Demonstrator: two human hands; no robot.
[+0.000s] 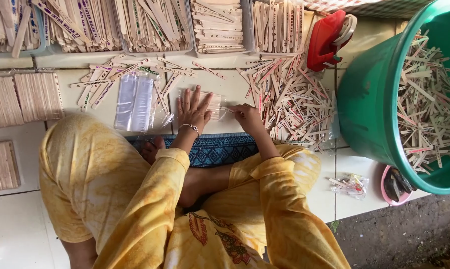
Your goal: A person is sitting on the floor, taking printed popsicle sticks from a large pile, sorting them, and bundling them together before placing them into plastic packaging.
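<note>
Pressing a clear packet (212, 105), left hand (192, 110) flat, right hand (246, 116) pinching.

A green bucket (369, 99) stands at the right, full of wooden sticks (427, 99). Beside it lies a red tool (327, 40) — upper right, near the trays (157, 25) of sorted sticks that line the top edge. Neat stacks (23, 97) sit at the left on the tile floor (15, 219). Empty clear bags (134, 102) lie left of centre — a blue mat (217, 148) below. A pink dish (392, 187) rests under the bucket, a small wrapper (352, 185) near it.
</note>
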